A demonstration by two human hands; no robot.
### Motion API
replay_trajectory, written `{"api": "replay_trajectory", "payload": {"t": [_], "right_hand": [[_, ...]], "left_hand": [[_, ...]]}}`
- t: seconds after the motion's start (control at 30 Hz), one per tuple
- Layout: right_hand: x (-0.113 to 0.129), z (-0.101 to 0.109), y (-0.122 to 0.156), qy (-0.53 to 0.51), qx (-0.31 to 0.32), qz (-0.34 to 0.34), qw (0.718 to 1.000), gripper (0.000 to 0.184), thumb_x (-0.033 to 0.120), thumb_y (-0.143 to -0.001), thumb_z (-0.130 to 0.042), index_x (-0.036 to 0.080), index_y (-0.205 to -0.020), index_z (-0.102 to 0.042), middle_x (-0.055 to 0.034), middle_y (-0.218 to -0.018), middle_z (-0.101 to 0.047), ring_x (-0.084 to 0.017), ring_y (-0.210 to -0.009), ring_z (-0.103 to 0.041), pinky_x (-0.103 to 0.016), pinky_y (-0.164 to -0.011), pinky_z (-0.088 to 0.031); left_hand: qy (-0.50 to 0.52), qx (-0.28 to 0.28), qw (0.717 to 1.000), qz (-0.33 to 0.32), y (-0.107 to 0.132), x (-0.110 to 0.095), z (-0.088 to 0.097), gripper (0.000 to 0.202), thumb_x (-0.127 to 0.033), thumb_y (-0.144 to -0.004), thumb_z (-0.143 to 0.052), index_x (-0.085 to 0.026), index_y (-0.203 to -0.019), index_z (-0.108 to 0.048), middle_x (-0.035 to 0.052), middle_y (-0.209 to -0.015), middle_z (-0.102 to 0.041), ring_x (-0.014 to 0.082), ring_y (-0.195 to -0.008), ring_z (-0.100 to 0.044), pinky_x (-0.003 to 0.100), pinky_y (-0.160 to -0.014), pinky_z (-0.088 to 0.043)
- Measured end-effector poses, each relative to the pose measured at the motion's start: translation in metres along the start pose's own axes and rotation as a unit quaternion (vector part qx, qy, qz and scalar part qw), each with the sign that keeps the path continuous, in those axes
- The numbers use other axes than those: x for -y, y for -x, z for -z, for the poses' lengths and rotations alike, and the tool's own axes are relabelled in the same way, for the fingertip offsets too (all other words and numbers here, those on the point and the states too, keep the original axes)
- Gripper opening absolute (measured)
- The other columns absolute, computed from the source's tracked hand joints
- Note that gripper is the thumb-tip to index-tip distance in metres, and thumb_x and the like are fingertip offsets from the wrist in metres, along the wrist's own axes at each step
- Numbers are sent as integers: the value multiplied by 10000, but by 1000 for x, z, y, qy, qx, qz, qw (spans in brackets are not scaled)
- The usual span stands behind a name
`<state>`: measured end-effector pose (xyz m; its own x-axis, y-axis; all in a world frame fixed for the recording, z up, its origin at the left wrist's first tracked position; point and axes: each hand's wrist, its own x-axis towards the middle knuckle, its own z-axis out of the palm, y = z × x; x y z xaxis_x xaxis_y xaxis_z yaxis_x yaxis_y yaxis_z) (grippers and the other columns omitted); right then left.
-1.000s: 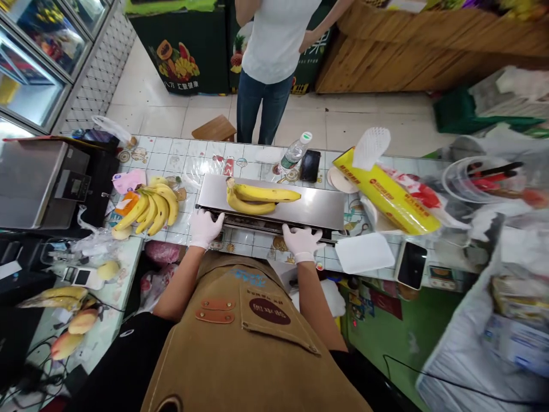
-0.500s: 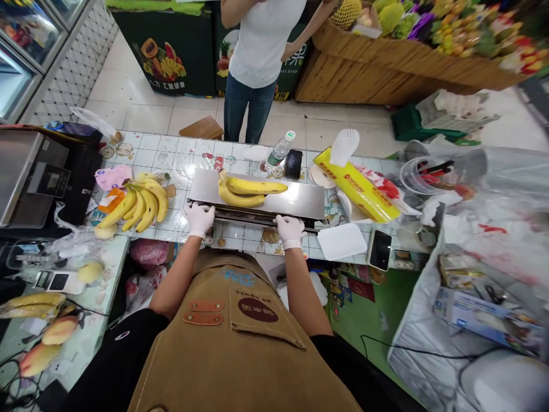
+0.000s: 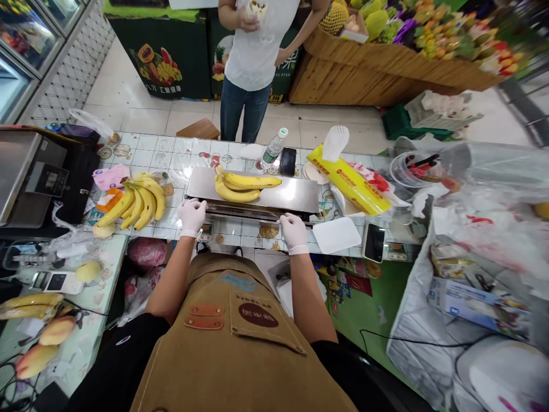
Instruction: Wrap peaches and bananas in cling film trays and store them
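A small bunch of yellow bananas (image 3: pixel 240 186) lies on the steel top of a wrapping machine (image 3: pixel 295 197) on the tiled counter. Both my hands wear white gloves. My left hand (image 3: pixel 191 214) is at the machine's front left corner, fingers curled down on the edge of the clear cling film (image 3: pixel 242 213) that runs along the front. At the front right, my right hand (image 3: pixel 294 230) is closed on the same film edge, slightly nearer to me.
A bigger banana bunch (image 3: pixel 137 203) lies left of the machine, and a scale (image 3: pixel 30 171) stands at far left. To the right are a yellow film box (image 3: pixel 349 180), white tray (image 3: pixel 337 234) and phone (image 3: pixel 374 242). A water bottle (image 3: pixel 272 150) stands behind. A person (image 3: pixel 253 63) waits across the counter.
My hands stay at the machine's front edge; the right one has drawn back slightly toward me. The view has tilted up and the person opposite has raised a hand to the chest.
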<state>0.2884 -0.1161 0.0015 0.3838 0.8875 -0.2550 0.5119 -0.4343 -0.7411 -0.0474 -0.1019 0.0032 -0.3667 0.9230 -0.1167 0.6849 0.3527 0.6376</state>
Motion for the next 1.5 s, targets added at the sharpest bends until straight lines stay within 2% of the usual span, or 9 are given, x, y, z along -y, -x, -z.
{"api": "replay_trajectory", "payload": {"t": [0.1, 0.2, 0.3, 0.5, 0.7, 0.93, 1.07, 1.23, 1.5], "right_hand": [[-3, 11, 15, -47, 22, -5, 999, 280, 439, -797, -610, 248, -631, -730, -95, -1152, -815, -309, -1191, -692, -435, -1130, -497], [-8, 24, 30, -103, 51, 12, 993, 345, 542, -789, -635, 234, -661, -722, -86, -953, -804, -299, -1018, -716, -477, -1050, -541], [-7, 40, 46, -148, 80, 22, 985, 434, 643, -786, -696, 225, -671, -718, -85, -885, -784, -282, -925, -708, -482, -964, -572], [10, 75, 81, -220, 153, 46, 962, 497, 712, -824, -783, 231, -712, -728, -56, -813, -758, -229, -809, -686, -394, -832, -583], [26, 108, 107, -265, 191, 71, 942, 452, 661, -875, -814, 252, -712, -715, -34, -750, -710, -215, -730, -647, -381, -751, -556], [48, 141, 125, -341, 232, 112, 904, 411, 525, -939, -814, 234, -683, -675, -28, -700, -649, -190, -629, -625, -349, -621, -533], [60, 150, 126, -410, 261, 139, 863, 351, 399, -977, -791, 213, -703, -677, -10, -655, -615, -161, -538, -599, -318, -532, -499], [89, 144, 110, -482, 276, 179, 812, 342, 365, -992, -764, 224, -702, -648, 11, -595, -559, -152, -456, -536, -301, -451, -436], [139, 135, 74, -500, 246, 217, 802, 443, 439, -960, -761, 237, -633, -540, 56, -456, -406, -126, -325, -371, -283, -369, -335]], "left_hand": [[53, -22, 998, 0, 10, 2, 17, 320, -345, -877, -609, -265, -578, -689, 73, -900, -805, 291, -1191, -708, 436, -1160, -462], [140, 7, 990, -6, 26, 5, 34, 281, -385, -836, -637, -247, -602, -710, 54, -808, -787, 277, -955, -737, 391, -939, -572], [218, 36, 975, -6, 43, 5, 52, 303, -439, -837, -667, -223, -632, -721, 27, -697, -733, 228, -762, -693, 338, -771, -581], [316, 55, 946, 36, 72, 1, 80, 336, -516, -843, -739, -221, -685, -716, 27, -668, -698, 204, -648, -672, 309, -629, -567], [342, 102, 934, 23, 95, -1, 113, 406, -591, -885, -758, -237, -694, -707, 34, -601, -676, 201, -567, -623, 328, -600, -549], [469, 123, 874, -26, 112, -24, 147, 496, -637, -887, -822, -212, -718, -629, 2, -555, -637, 144, -457, -576, 261, -491, -494], [546, 127, 823, -97, 108, -43, 157, 453, -516, -953, -808, -183, -731, -596, -24, -532, -620, 112, -407, -553, 267, -537, -555], [615, 115, 763, -165, 78, -69, 151, 411, -472, -979, -798, -177, -744, -634, -38, -561, -654, 76, -369, -511, 256, -564, -596], [642, 38, 742, -186, 36, -110, 140, 461, -526, -907, -864, -186, -726, -611, -24, -629, -713, 153, -621, -735, 299, -696, -659]]}}
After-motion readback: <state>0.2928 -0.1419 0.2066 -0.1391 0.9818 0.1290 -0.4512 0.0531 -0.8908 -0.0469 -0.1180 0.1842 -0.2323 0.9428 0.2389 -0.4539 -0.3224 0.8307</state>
